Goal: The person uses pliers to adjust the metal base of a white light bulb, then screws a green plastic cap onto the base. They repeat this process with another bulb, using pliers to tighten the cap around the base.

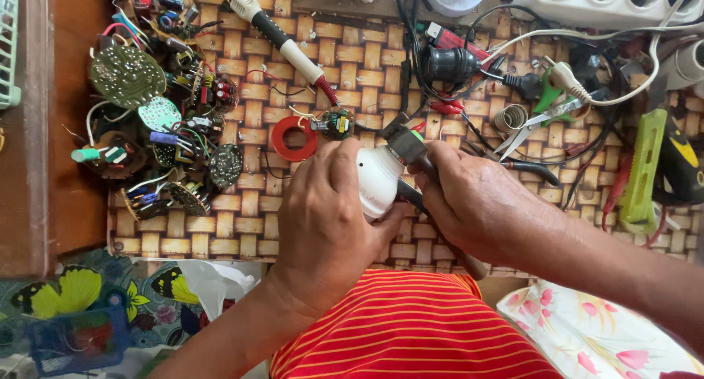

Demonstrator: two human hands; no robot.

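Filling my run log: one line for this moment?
left hand: holds white bulb housing | right hand: grip on dark tool at housing | surface: woven mat

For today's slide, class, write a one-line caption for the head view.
Left hand grips a white bulb housing while the right hand works pliers at its top.

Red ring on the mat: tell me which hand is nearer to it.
Left. The left hand lies just right of and below the red ring, holding the white bulb housing. The right hand sits farther right, beyond the housing.
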